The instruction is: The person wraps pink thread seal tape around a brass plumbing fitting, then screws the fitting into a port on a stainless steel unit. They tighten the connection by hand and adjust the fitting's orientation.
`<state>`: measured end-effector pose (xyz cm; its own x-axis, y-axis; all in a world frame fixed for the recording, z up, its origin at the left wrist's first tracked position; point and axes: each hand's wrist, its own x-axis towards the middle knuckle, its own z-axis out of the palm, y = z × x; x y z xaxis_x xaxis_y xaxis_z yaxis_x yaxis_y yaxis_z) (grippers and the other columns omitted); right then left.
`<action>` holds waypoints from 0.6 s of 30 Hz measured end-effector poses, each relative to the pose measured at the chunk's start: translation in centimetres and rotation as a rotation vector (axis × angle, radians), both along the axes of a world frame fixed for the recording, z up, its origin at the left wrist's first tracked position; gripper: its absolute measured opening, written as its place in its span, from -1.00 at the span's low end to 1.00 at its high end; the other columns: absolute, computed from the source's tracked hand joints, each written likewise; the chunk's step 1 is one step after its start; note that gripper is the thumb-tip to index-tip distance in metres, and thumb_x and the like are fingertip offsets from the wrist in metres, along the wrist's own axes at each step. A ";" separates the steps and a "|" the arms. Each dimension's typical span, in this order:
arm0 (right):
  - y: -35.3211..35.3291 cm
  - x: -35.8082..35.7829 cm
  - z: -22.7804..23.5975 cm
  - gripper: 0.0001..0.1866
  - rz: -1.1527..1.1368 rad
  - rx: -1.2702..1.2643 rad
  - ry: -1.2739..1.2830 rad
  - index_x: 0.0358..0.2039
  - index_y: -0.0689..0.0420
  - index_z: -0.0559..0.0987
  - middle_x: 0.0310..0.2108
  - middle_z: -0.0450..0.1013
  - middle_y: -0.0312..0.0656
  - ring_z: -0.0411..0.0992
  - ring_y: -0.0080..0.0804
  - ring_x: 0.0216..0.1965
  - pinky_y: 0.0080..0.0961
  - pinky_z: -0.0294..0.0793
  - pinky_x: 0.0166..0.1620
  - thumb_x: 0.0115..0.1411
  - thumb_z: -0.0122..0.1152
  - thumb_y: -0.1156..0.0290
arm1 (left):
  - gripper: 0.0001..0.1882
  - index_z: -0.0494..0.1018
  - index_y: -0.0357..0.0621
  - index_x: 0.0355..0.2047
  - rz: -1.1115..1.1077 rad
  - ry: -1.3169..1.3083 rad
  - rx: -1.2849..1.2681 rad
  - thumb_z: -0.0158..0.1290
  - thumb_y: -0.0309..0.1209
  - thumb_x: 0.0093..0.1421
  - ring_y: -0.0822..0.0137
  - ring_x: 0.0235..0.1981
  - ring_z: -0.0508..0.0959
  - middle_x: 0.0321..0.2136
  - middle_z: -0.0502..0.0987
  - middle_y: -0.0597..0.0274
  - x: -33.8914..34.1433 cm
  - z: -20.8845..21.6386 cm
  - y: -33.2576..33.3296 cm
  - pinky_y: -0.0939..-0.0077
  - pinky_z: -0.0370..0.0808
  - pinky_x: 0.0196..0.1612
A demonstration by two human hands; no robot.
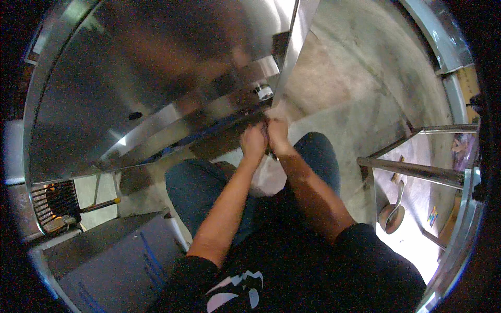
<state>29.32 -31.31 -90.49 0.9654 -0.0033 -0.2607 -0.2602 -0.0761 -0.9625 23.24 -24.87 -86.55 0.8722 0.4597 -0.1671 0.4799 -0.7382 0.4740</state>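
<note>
Close together in front of me, my left hand (253, 142) and my right hand (278, 134) are both closed, fingers curled toward each other. A small dark strip shows between them; its kind is too blurred to make out. They are just below the lower edge of a large stainless steel panel (172, 62). On that panel, slightly above my hands, sits a short round silver fitting (265, 92). My knees (318, 156) are bent on either side of my forearms.
The panel has a dark round hole (135, 116). At the left stand a black slatted rack (55, 201) and a grey box (120, 263) with blue lines. On the right, a metal rack frame (417, 172) rises beside a pan (391, 218). Concrete floor (344, 78) stretches beyond my hands.
</note>
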 end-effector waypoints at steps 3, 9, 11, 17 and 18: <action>-1.1 0.9 -0.8 -0.66 0.309 -0.294 -0.157 -0.16 0.31 0.60 -0.32 0.57 -0.04 0.49 -0.27 -0.37 -0.29 0.47 -0.25 0.31 0.12 0.25 | -0.71 0.58 -0.03 -0.13 -0.024 -0.043 -0.086 -0.04 -0.22 0.28 -0.18 -0.21 0.62 -0.23 0.63 -0.11 -0.6 -1.0 0.5 -0.05 0.55 -0.16; -0.4 -0.6 -6.7 -0.64 0.180 -0.759 0.152 -0.12 0.25 0.57 -0.17 0.55 -0.07 0.48 -0.17 -0.21 -0.22 0.44 -0.09 0.27 0.15 0.20 | -0.65 0.51 -0.07 -0.05 0.097 0.161 0.086 -0.03 -0.20 0.24 -0.13 -0.17 0.62 -0.21 0.63 -0.14 -0.9 2.6 2.8 -0.08 0.53 -0.09; -2.0 -0.2 -9.3 -0.71 1.150 -1.630 0.080 -0.12 0.22 0.59 -0.11 0.54 -0.08 0.49 -0.15 -0.21 -0.16 0.45 -0.11 0.27 0.11 0.29 | -0.70 0.52 -0.17 -0.18 0.144 0.001 0.006 -0.05 -0.22 0.26 -0.20 -0.19 0.61 -0.26 0.62 -0.17 -0.7 4.5 2.5 -0.10 0.51 -0.07; -6.7 -2.0 -11.8 -0.55 1.244 -1.700 0.260 -0.07 0.31 0.53 -0.12 0.54 0.03 0.50 0.00 -0.13 -0.09 0.45 -0.03 0.22 0.16 0.15 | -0.58 0.53 -0.20 -0.25 0.199 -0.363 -0.074 -0.05 -0.06 0.32 -0.27 -0.25 0.60 -0.29 0.61 -0.22 -0.2 10.3 2.0 -0.10 0.51 -0.16; -7.0 -2.2 -11.6 -0.52 1.224 -1.671 0.275 -0.07 0.32 0.52 -0.12 0.54 0.05 0.50 0.02 -0.12 -0.08 0.45 -0.02 0.22 0.17 0.13 | -0.56 0.53 -0.19 -0.26 0.218 -0.316 -0.098 -0.05 -0.03 0.33 -0.27 -0.24 0.60 -0.29 0.61 -0.21 0.0 11.1 1.8 -0.10 0.51 -0.17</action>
<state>27.12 -38.35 -102.12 0.5998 0.1297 -0.7896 0.4953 -0.8352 0.2390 23.29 -23.02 -75.43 0.7713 0.6352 0.0417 0.4395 -0.5788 0.6868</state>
